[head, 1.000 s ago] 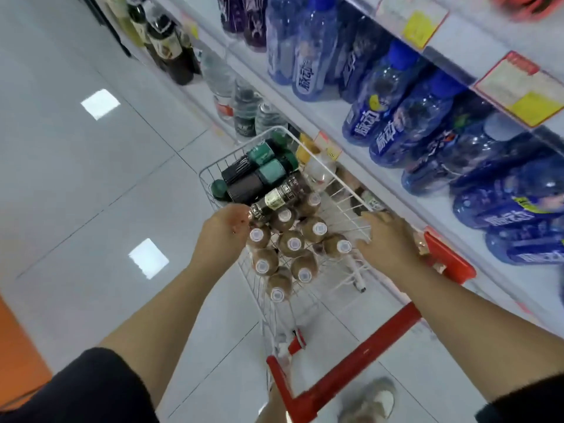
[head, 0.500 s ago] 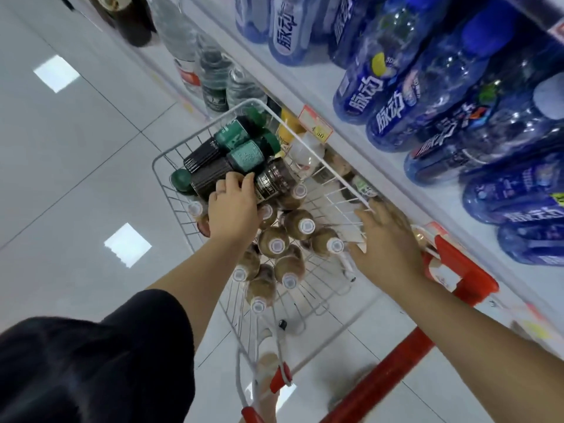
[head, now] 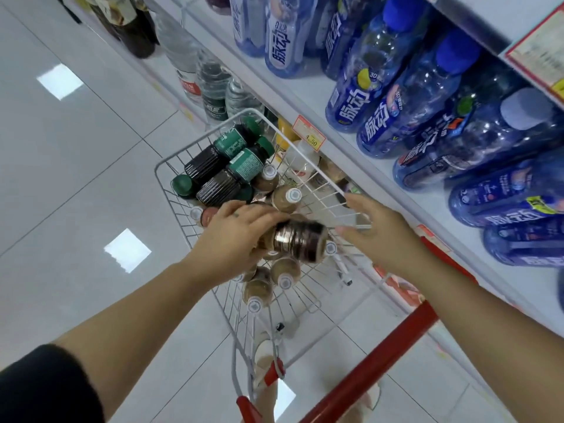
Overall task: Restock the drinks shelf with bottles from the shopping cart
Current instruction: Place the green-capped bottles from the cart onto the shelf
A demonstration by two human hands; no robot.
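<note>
Left hand: the left hand (head: 235,236) is down in the basket, fingers curled over one end of a dark-labelled bottle (head: 294,241), a firm grip.
Bottle: it lies sideways in that grip, just above the pile, its white-capped end pointing toward the other hand.
Right hand: the right hand (head: 378,233) is spread flat, fingers straight and holding nothing, fingertips just beside the bottle's cap end; whether it touches the wire rim below, I cannot tell.
Cart: the white wire cart (head: 171,167) sits right against the shelf (head: 305,87), red handle (head: 381,355) nearest the camera.
Load: brown bottles (head: 285,270) with white caps stand packed in the middle; green-capped dark bottles (head: 219,166) lie on their sides at the far end.
Shelf stock: blue bottles (head: 381,96) fill the shelf in rows, with a price tag (head: 308,134) on the edge beside the cart's far corner.
</note>
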